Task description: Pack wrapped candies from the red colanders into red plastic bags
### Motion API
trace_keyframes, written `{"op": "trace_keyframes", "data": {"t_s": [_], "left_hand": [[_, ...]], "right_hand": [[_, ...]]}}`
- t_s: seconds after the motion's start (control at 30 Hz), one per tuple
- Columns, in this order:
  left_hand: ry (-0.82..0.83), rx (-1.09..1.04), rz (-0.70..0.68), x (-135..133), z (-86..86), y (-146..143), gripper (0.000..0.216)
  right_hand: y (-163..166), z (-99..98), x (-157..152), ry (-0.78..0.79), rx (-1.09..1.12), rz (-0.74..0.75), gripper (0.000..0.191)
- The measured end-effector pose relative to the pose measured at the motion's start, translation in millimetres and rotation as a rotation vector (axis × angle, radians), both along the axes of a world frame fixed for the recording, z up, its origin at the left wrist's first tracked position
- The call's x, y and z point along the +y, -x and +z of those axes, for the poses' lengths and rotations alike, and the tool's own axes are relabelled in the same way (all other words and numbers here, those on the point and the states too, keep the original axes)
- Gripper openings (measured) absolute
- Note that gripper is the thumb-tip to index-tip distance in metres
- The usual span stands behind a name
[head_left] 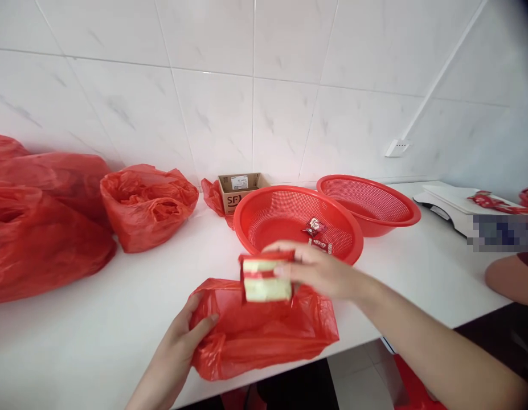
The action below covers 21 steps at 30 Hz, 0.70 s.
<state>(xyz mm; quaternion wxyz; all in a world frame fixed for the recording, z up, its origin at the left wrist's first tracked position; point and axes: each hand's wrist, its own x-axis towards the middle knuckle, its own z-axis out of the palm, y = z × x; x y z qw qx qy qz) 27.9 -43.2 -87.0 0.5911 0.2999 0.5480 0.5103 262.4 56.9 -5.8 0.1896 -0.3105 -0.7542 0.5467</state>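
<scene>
My left hand [184,333] grips the rim of a red plastic bag [264,341] lying at the table's front edge, its mouth spread apart. Above that mouth my right hand [304,265] holds red-edged snack packets [267,287] with pale yellow-green fronts; motion blurs them slightly. Just behind the hand stands a red plastic colander [264,225] with a couple of small dark-red packets [315,226] inside. My right hand and forearm hide part of its near rim.
Several stuffed red bags [148,210] stand on the left. Behind the colander are a small cardboard box [236,199] and a second red colander [370,205]. A white scale [455,208] with red packets stands right, near another person's arm [509,279].
</scene>
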Motion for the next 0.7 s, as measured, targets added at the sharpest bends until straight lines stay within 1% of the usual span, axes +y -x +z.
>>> {"op": "trace_keyframes", "data": {"t_s": [0.07,0.13,0.23,0.3,0.33,0.4,0.43,0.5,0.53,0.6,0.63,0.67,0.7], "left_hand": [[0.01,0.024,0.024,0.7,-2.2,-3.0,0.082],[0.01,0.037,0.023,-0.4,-2.9,-4.1,0.084],[-0.038,0.081,-0.049,-3.8,-0.8,-1.3,0.082],[-0.065,0.222,-0.079,-5.8,0.6,3.2,0.073],[-0.063,0.315,-0.089,-6.4,0.6,5.9,0.068],[-0.024,0.471,-0.136,-6.8,-1.4,10.9,0.058],[-0.003,0.52,-0.167,-6.7,-3.2,12.8,0.055],[-0.001,0.579,-0.194,-7.0,-7.1,14.7,0.053],[-0.029,0.607,-0.178,-7.8,-8.8,14.7,0.051],[-0.111,0.652,-0.1,-11.8,-10.5,12.9,0.05],[-0.142,0.658,-0.057,-15.0,-10.5,11.4,0.05],[-0.158,0.656,-0.017,-19.0,-10.0,9.6,0.051],[-0.162,0.648,0.019,-23.5,-9.1,7.7,0.051]], "right_hand": [[10.8,-18.0,-25.1,-0.05,-0.077,0.009,0.033],[16.5,-39.4,-34.5,-0.143,-0.196,-0.055,0.029],[15.1,-66.9,-26.3,-0.248,-0.391,-0.168,0.027],[10.6,-76.6,-20.1,-0.335,-0.535,-0.253,0.029],[8.2,-78.0,-20.0,-0.389,-0.593,-0.286,0.028],[3.4,-72.5,-26.8,-0.489,-0.64,-0.307,0.027],[0.8,-65.5,-32.4,-0.518,-0.617,-0.289,0.03],[-6.0,-43.9,-41.4,-0.514,-0.488,-0.245,0.03],[-10.4,-30.8,-41.8,-0.502,-0.406,-0.248,0.028],[-21.7,-5.4,-29.3,-0.512,-0.289,-0.327,0.025],[-28.5,4.5,-16.1,-0.563,-0.28,-0.4,0.024],[-35.7,11.4,0.9,-0.618,-0.323,-0.476,0.023],[-43.2,14.6,20.5,-0.648,-0.427,-0.498,0.023]]}}
